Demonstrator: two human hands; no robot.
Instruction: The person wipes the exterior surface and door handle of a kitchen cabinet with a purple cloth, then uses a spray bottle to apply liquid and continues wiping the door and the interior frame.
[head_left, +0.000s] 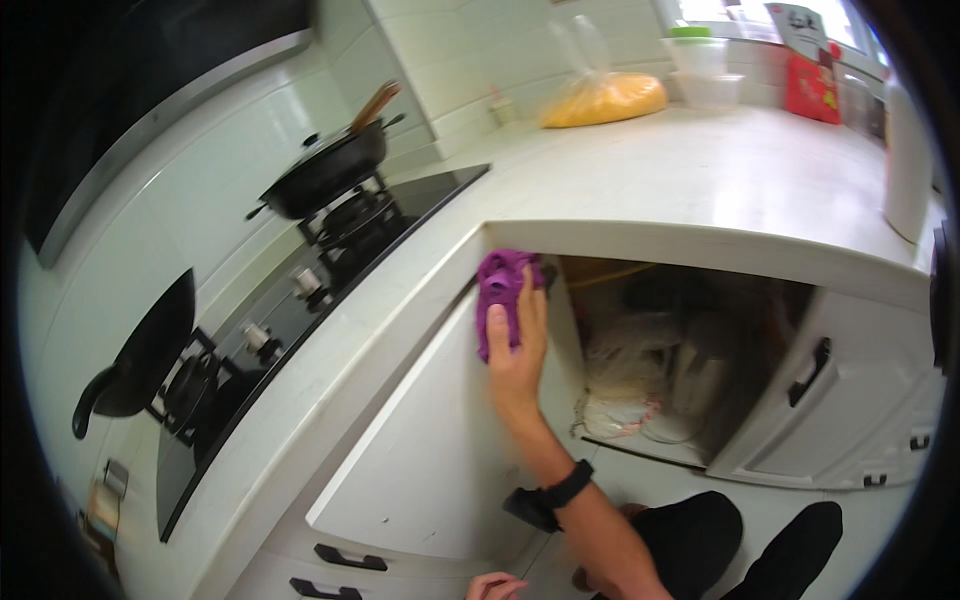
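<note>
My right hand (521, 345) holds a crumpled purple cloth (504, 279), thumb on the left side and fingers spread over it. The cloth lies against the top hinge-side corner of an opened white cabinet door (427, 435), just under the countertop edge. A black watch sits on that wrist. At the bottom edge, only some fingers of my left hand (496, 586) show, near the door's lower part; the rest is cut off. Beside the door, the cabinet interior (637, 360) is dark and holds plastic bags and other blurred items.
On the left, a gas stove (300, 300) carries a lidded black pan (330, 169) and a tilted wok (146, 360). A bag of yellow food (607, 99), plastic containers (701, 67) and a red pouch (812, 82) stand on the white countertop (675, 165). A closed cabinet door (847, 397) is at right.
</note>
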